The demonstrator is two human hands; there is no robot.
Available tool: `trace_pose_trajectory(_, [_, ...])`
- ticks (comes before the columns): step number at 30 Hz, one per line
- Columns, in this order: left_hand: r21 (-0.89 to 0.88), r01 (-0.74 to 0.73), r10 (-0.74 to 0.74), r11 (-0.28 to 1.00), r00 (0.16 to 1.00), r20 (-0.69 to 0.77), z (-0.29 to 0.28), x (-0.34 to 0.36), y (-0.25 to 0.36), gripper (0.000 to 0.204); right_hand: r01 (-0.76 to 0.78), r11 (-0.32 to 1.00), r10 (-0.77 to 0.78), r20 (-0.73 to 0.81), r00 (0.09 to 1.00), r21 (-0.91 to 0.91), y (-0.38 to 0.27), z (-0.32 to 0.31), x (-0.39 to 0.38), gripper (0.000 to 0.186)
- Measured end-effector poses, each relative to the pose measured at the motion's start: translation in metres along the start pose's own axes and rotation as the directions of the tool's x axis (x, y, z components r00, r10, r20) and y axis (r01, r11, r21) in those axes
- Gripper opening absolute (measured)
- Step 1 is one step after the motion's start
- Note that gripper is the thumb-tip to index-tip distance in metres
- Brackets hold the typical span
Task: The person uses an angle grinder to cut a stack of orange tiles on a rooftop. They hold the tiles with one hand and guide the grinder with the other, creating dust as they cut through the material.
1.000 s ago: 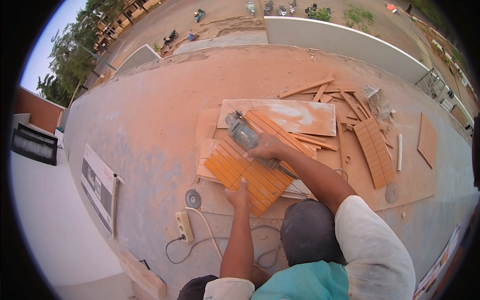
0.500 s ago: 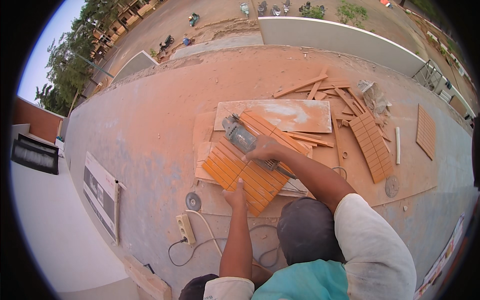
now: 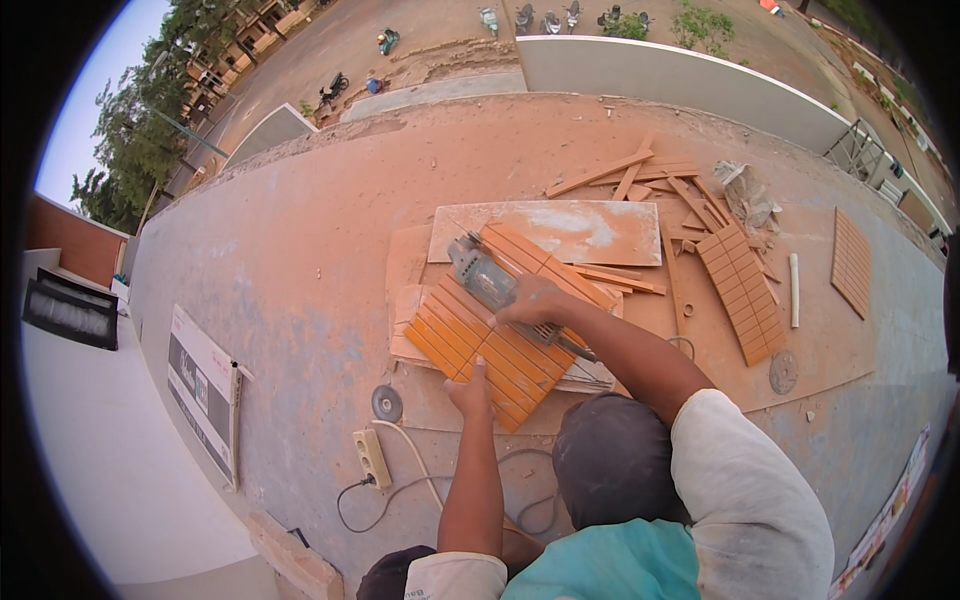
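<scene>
An orange grooved tile lies slanted on a stack of boards and tiles. At its near left edge my left hand grips it, the thumb stretched over the top face and the other fingers partly hidden. My right hand is wrapped round the body of a grey angle grinder, held low over the tile with its head pointing to the far left. The grinder's disc is hard to make out. Another grooved orange tile lies just beyond the tool.
A dusty white board lies behind. Cut tile strips and a crumpled bag are heaped at the far right, near a grooved tile and a white pipe. A loose disc and a socket strip lie nearer left.
The grinder and my right hand have shifted slightly to the right and nearer along the tile. My left hand and the tile stay in place.
</scene>
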State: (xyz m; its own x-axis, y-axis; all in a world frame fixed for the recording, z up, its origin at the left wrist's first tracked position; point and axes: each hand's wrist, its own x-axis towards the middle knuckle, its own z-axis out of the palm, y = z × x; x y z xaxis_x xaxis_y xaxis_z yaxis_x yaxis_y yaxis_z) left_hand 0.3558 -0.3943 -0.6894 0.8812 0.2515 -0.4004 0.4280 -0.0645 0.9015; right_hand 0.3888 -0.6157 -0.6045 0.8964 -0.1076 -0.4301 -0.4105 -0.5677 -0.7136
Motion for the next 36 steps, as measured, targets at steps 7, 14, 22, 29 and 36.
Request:
trace_pose_trajectory(7, [0.017,-0.026,0.026,1.000,1.000,-0.006,-0.002,0.001,-0.002,0.053,-0.009,1.000,0.008,0.061,0.998,0.016,0.002,-0.004,-0.010,0.100])
trace_pose_trajectory(14, [0.020,-0.015,0.016,1.000,1.000,-0.010,0.000,0.000,-0.001,0.050,-0.004,1.000,0.004,0.026,1.000,0.008,0.007,-0.003,-0.015,0.087])
trace_pose_trajectory(22, [-0.029,0.010,-0.010,1.000,1.000,0.021,-0.001,0.001,0.000,0.056,0.007,1.000,-0.006,0.022,1.000,-0.016,0.016,0.001,-0.018,0.088])
trace_pose_trajectory(29, [-0.007,0.011,-0.011,1.000,1.000,0.003,-0.001,0.002,0.000,0.055,0.029,1.000,-0.029,-0.014,0.999,-0.007,0.023,0.004,-0.025,0.086])
trace_pose_trajectory(36, [-0.020,-0.025,0.025,1.000,1.000,0.017,0.000,0.001,-0.002,0.049,0.012,1.000,-0.012,0.020,1.000,0.007,0.026,0.003,-0.029,0.088])
